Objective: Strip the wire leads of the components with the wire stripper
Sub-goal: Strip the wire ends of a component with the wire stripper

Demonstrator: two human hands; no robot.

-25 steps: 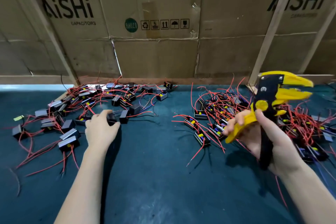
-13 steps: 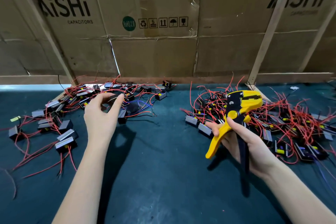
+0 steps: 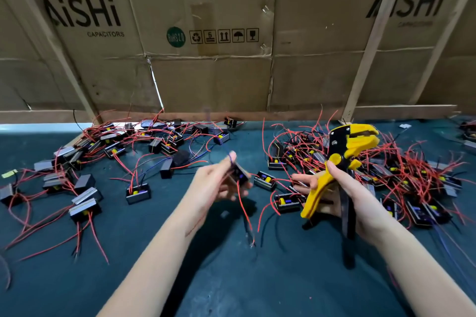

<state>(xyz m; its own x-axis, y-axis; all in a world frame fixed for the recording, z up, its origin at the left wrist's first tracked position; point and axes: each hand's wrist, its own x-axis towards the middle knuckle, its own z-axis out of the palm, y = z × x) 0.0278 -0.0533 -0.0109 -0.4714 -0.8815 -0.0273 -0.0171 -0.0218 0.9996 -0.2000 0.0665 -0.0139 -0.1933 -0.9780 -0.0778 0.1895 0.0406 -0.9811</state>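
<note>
My left hand (image 3: 215, 183) holds a small black component (image 3: 240, 175) above the middle of the table, its red lead (image 3: 243, 210) hanging down toward the mat. The hand is motion-blurred. My right hand (image 3: 342, 195) grips the yellow and black wire stripper (image 3: 345, 159) by its handles, jaws up and pointing right, a short way to the right of the component. The stripper touches no wire.
A pile of black components with red leads (image 3: 103, 159) lies at the left on the dark green mat (image 3: 231, 278). A denser tangle of components (image 3: 401, 172) lies at the right. Cardboard sheets (image 3: 206, 72) and wooden battens (image 3: 371, 41) wall the back.
My left hand has left the left pile and come to the centre with a component in it. My right hand with the stripper has stayed near the right pile, raised slightly.
</note>
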